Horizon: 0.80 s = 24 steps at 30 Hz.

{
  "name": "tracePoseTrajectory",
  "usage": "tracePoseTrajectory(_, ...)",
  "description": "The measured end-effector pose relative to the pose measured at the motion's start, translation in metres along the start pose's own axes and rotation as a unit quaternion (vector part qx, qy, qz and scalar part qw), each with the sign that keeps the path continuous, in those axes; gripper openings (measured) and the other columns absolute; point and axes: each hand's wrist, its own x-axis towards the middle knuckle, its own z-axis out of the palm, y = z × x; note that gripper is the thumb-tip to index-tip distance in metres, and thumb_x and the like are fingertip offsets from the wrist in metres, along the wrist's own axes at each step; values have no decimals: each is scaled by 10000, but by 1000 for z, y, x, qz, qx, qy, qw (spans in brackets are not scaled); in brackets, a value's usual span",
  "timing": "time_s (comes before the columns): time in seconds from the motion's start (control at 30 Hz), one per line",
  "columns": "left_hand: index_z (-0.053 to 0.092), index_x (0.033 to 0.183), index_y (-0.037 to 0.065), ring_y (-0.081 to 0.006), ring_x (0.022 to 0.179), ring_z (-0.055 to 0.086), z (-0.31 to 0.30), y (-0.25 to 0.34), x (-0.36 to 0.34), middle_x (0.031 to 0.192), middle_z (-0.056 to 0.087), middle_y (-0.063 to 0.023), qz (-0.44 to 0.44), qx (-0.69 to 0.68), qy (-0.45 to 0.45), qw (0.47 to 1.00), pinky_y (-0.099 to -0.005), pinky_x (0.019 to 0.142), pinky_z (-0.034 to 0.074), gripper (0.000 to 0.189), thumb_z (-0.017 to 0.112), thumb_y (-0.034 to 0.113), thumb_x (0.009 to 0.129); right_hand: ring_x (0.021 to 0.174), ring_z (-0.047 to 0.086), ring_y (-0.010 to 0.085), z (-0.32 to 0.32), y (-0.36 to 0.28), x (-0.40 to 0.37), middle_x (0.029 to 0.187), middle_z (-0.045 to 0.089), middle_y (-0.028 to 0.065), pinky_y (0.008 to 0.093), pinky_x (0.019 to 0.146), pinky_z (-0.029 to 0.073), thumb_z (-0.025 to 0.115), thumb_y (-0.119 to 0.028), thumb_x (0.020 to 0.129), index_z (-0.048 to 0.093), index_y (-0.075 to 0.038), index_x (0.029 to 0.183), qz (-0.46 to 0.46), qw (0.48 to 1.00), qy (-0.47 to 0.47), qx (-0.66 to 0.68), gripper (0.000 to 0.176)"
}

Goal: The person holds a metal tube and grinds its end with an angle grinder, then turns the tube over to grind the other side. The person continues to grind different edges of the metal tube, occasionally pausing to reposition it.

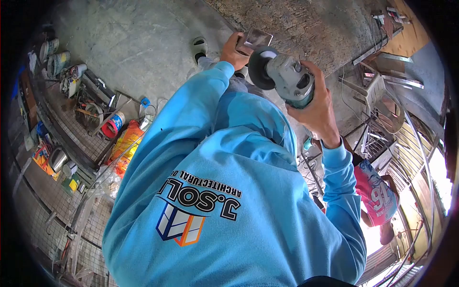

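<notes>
— Where are we with this?

— We have the grinder (pixel 287 76) up in our right hand (pixel 318 112), fingers wrapped tight round its body, and its disc (pixel 260 67) faces the small metal piece (pixel 256 38). Our left hand (pixel 234 50) holds that piece out in front of us above the floor (pixel 143 38), fingers pinching it from below and the side.

— Is the disc on it?

— We can't tell. The disc's rim is just beside the piece, and we see no sparks. We judge this to be the lining-up step, with the disc being set to the piece's edge.

— What does the next move call for?

— A firm pinch on the piece, because nothing else supports it: it isn't clamped and no bench is under it. The left fingers sit very near the disc, so they should stay clear of the rim, and the grinder needs a steady wrist and light contact.

— Anything around us?

— Our foot (pixel 200 48) is right under the work. There are cans (pixel 114 125) on a rack to the left, a chair (pixel 377 91) to the right and a co-worker (pixel 377 196) low on the right, well apart from us.
</notes>
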Motion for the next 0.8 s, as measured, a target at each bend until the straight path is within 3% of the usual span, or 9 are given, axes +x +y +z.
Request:
tracePoseTrajectory(0.07,572,1209,102,-290,947,682,-2,5,1,1056,711,-141,-24,28,-17,999,-397,852,565,590,885,183,715,1127,706,297,-1,0,7,1228,691,167,403,1006,543,833,-68,631,443,-145,1483,-4,1000,10,-2,940)
tracePoseTrajectory(0.13,572,1214,98,-289,949,687,-8,30,-1,1054,717,-135,-39,42,-25,998,-396,855,570,617,902,195,702,1085,732,409,-2,2,14,1162,729,195,444,935,580,821,-56,638,452,-138,1452,-37,998,44,-30,897)
tracePoseTrajectory(0.3,571,1220,86,-260,949,693,-3,13,2,1061,729,-111,-40,67,-32,996,-389,854,583,683,948,212,665,1087,733,406,-5,2,19,1153,729,198,443,920,581,810,-41,638,451,-138,1454,-38,998,37,-21,897)
tracePoseTrajectory(0.5,577,1221,99,-205,936,694,-2,10,5,1038,723,-83,-102,-100,-59,988,-370,826,590,630,917,164,695,1098,721,429,-3,-8,-1,1174,716,208,465,930,576,799,-45,631,443,-147,1459,-31,999,-6,-10,908)
tracePoseTrajectory(0.6,583,1220,95,-223,959,693,-4,4,9,1027,700,-84,-59,-58,-58,995,-366,871,585,612,895,187,701,1098,715,442,-1,-16,-12,1179,713,209,467,939,574,798,-47,630,439,-152,1463,5,1000,-26,-10,913)
tracePoseTrajectory(0.67,592,1229,84,-244,998,684,-5,-13,18,1054,682,-98,182,70,-15,981,-367,932,569,635,883,208,679,1093,713,449,-2,-18,-18,1176,713,207,464,943,573,799,-47,630,438,-154,1465,11,1000,-26,-12,916)
tracePoseTrajectory(0.7,592,1229,84,-244,998,684,-9,-8,20,1054,682,-98,184,69,-14,980,-367,932,569,635,883,208,679,1092,715,441,-3,-18,-21,1174,714,202,462,944,574,804,-51,627,438,-152,1465,20,1000,-13,-16,920)
tracePoseTrajectory(0.77,588,1267,82,-287,1088,667,-21,11,21,1146,663,-129,140,161,-110,971,-396,992,546,701,880,229,646,1092,718,434,-3,-13,-26,1171,714,196,460,945,575,810,-55,624,439,-150,1466,30,999,1,-21,925)
tracePoseTrajectory(0.8,588,1267,82,-287,1088,667,-26,13,23,1146,663,-129,140,160,-111,971,-396,992,546,701,880,229,646,1097,716,378,-4,-7,-30,1194,706,190,441,965,563,827,-65,625,439,-144,1476,28,999,16,-22,939)
